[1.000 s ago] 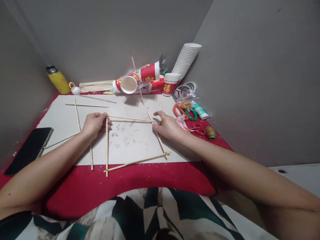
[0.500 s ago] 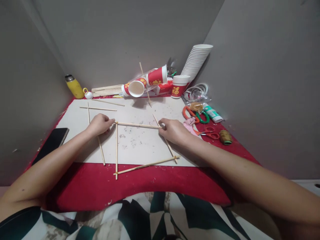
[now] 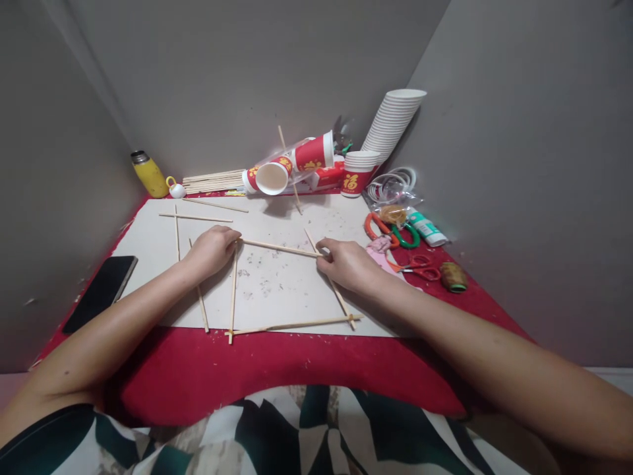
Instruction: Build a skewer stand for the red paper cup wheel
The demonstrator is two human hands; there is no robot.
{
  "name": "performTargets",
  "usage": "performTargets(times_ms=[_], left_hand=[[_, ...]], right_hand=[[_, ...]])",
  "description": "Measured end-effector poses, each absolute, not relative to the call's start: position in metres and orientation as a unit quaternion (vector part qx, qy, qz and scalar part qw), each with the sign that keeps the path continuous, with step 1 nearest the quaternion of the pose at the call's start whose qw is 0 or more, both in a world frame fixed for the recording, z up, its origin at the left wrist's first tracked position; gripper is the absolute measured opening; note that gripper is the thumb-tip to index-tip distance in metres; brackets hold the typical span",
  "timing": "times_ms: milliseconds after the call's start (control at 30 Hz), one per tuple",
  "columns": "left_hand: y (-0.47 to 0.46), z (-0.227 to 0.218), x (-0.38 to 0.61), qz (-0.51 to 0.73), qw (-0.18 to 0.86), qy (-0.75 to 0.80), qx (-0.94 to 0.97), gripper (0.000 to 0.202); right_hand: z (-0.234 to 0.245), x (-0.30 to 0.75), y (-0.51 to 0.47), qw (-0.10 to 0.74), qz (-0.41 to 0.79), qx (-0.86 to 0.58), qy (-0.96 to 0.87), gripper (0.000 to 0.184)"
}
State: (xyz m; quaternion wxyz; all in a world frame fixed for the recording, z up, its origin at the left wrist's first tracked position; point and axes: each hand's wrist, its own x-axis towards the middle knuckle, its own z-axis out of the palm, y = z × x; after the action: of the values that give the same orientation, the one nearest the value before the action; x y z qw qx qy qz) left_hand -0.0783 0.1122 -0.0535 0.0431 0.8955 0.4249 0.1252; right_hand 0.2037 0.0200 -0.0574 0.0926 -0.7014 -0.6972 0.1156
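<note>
A four-sided frame of thin wooden sticks lies over the white board [image 3: 277, 303], with its front corners bound by small yellowish bands. My left hand [image 3: 213, 251] is closed around the far left corner, where the top stick [image 3: 279, 247] meets the left stick [image 3: 233, 290]; its fingers cover that joint. At the far right corner, my right hand [image 3: 346, 262] pinches the top stick's other end where it crosses the right stick [image 3: 341, 300]. The front stick [image 3: 297, 324] runs along the board's near edge, untouched. Loose crossed sticks [image 3: 198, 218] lie behind my left hand.
A phone [image 3: 101, 293] lies at the left, a yellow bottle [image 3: 150, 175] behind it. Paper cups [image 3: 359, 175] and a stick bundle [image 3: 215, 181] stand or lie along the back. Red scissors [image 3: 420, 267], a thread spool [image 3: 453, 277] and a tube [image 3: 426, 226] lie at the right.
My left hand has shifted slightly right and now covers the far left corner. The frame's near left corner has moved up onto the board's edge. My right hand keeps its grip.
</note>
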Motion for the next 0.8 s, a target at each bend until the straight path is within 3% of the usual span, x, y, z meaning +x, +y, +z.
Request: performTargets(times_ms=[367, 800], left_hand=[[0.114, -0.063, -0.076, 0.158, 0.047, 0.425, 0.89, 0.025], [0.111, -0.061, -0.077, 0.141, 0.035, 0.471, 0.87, 0.023]], right_hand=[[-0.04, 0.203, 0.021, -0.041, 0.033, -0.681, -0.73, 0.035], [-0.047, 0.21, 0.032, 0.011, 0.089, -0.691, -0.717, 0.055]])
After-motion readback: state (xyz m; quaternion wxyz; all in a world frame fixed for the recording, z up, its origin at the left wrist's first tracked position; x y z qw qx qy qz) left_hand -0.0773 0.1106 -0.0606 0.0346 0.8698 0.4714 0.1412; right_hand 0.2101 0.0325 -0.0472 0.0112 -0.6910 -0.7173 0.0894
